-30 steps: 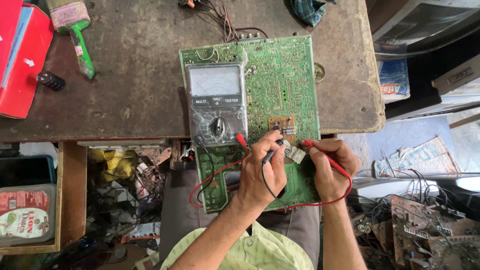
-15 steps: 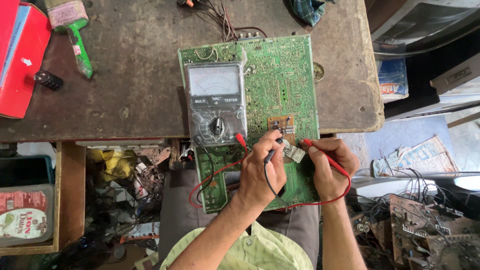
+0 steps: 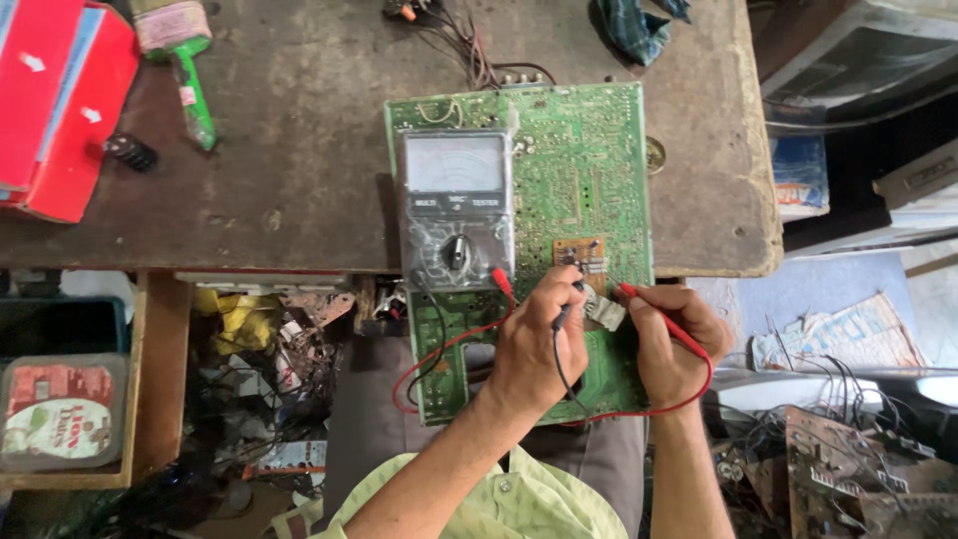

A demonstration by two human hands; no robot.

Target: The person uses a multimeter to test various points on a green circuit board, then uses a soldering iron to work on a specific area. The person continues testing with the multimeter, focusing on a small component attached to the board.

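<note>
A green circuit board (image 3: 579, 170) lies solder side up, half on the dark workbench and half over my lap. A grey analog multimeter (image 3: 456, 210) rests on its left part. My left hand (image 3: 534, 344) holds the black probe (image 3: 567, 307), its tip on the small brown sub-board (image 3: 582, 257). My right hand (image 3: 671, 344) grips the red probe (image 3: 654, 309), tip pointing left beside a small white component (image 3: 607, 312). Red and black leads (image 3: 429, 359) loop from the meter across the board's lower part.
A red box (image 3: 55, 100) and a green-handled brush (image 3: 190, 85) sit on the workbench (image 3: 289, 170) at the left. A tangle of wires (image 3: 459, 40) and a dark cloth (image 3: 639, 25) lie at the far edge. Cluttered scrap fills the shelf (image 3: 259, 329) below; more boards (image 3: 848, 469) sit at the right.
</note>
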